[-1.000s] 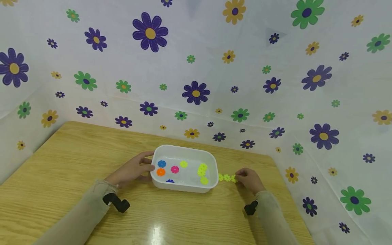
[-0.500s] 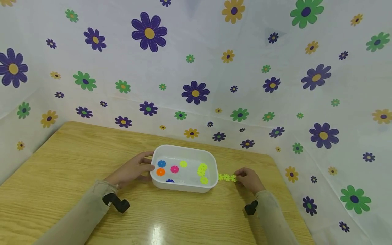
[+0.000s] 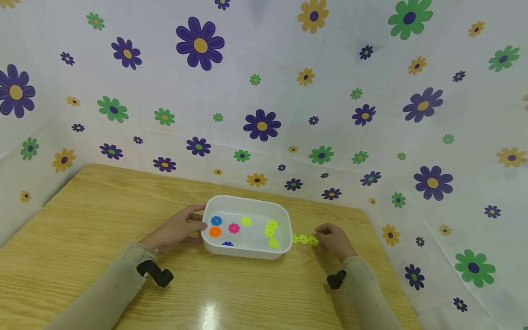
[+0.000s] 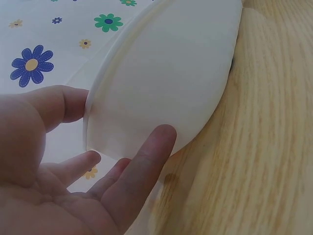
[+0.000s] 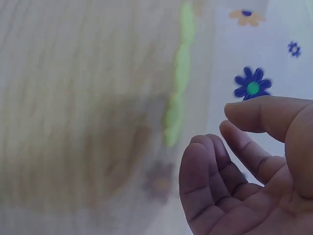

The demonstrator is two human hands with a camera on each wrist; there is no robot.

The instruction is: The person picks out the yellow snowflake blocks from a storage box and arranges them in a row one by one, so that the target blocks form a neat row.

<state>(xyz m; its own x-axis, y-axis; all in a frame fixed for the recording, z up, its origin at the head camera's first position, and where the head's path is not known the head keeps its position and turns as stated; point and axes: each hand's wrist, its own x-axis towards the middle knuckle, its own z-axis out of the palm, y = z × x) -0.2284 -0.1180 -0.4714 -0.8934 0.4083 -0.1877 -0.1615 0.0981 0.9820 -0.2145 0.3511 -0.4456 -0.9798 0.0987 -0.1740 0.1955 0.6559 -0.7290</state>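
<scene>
In the head view my left hand (image 3: 175,229) holds the left end of a white plastic basin (image 3: 247,254). The left wrist view shows fingertips (image 4: 164,134) against the outside of the basin's wall and another digit at its rim. Inside the basin lie flower-shaped plastic discs: a blue disc (image 3: 216,221), an orange disc (image 3: 215,232), a pink disc (image 3: 233,228) and several yellow ones. A chain of joined yellow flower discs (image 3: 304,239) runs along the table from the basin's right side. My right hand (image 3: 336,240) is beside the chain's right end, fingers loosely bent, holding nothing.
The wooden table (image 3: 247,293) reaches back to a white cloth backdrop (image 3: 231,91) printed with flowers, which also closes off both sides. A dark blue disc (image 3: 228,244) is partly hidden by the basin's front wall.
My right hand has let go of the end disc of the yellow chain, its fingertips lifting slightly off it. My left hand and the basin stay as they were.
</scene>
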